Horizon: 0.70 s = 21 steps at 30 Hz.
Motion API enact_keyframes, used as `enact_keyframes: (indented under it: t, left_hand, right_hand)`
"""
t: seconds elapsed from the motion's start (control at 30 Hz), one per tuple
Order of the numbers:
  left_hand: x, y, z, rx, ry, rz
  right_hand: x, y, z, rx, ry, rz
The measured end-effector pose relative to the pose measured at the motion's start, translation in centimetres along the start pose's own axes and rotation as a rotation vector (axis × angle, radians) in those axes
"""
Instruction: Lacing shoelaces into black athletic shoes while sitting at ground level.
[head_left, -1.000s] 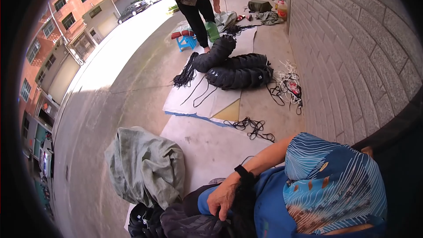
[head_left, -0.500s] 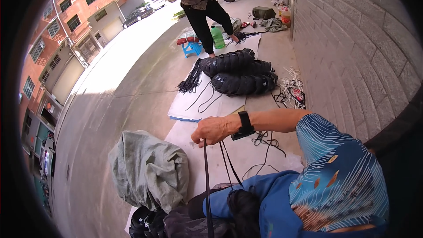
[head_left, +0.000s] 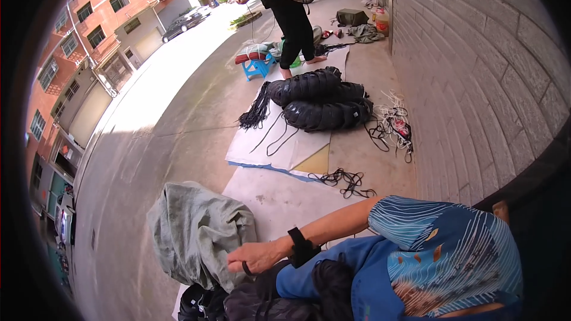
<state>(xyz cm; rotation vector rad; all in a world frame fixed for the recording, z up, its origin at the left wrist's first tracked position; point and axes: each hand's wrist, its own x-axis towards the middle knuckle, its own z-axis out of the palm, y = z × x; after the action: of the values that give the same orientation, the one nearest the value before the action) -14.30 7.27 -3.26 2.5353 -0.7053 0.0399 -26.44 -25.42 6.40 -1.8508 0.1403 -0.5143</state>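
Note:
My right hand (head_left: 260, 257), a dark band on its wrist, reaches across the lower middle with its fingers closed. A short curve of black cord (head_left: 246, 268) shows at the fingertips; the rest of it is hidden. Below the hand lies dark netting (head_left: 267, 308) over my lap. A black bundle (head_left: 332, 279) rests against my blue apron (head_left: 372, 288). Beside the hand, on its left, stands a crumpled grey-green cloth sack (head_left: 199, 232). Another black bundle (head_left: 199, 303) sits under the sack. My left hand is out of view.
Black wrapped rolls (head_left: 327, 107) lie on a white sheet (head_left: 256, 142) ahead. Loose black cord (head_left: 345, 182) and white cord (head_left: 392, 116) lie near the wall (head_left: 470, 83). Another person (head_left: 289, 21) stands beyond, beside a blue stool (head_left: 257, 68).
My right hand has dropped down and left, and the long cords stretched beneath it no longer show. The other person has straightened and raised an arm.

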Motion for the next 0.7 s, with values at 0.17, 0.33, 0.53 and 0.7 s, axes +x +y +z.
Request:
enact_keyframes:
  t: [0.17, 0.33, 0.53, 0.7]
  left_hand:
    - [-2.7, 4.4, -2.0, -0.122, 0.087, -0.175]
    - [-2.1, 4.5, -2.1, -0.138, -0.049, -0.145]
    - [-3.0, 3.9, -2.9, -0.125, 0.032, -0.173]
    - [-3.5, 3.8, -2.1, -0.125, 0.083, -0.168]
  right_hand:
    - [-2.8, 1.6, 9.9, -0.385, -0.463, 0.029]
    - [-3.6, 6.1, 12.7, -0.564, -0.25, -0.189]
    - [-2.6, 3.9, 13.0, -0.487, -0.526, -0.06]
    - [-3.1, 3.7, 12.5, -0.507, -0.485, -0.038]
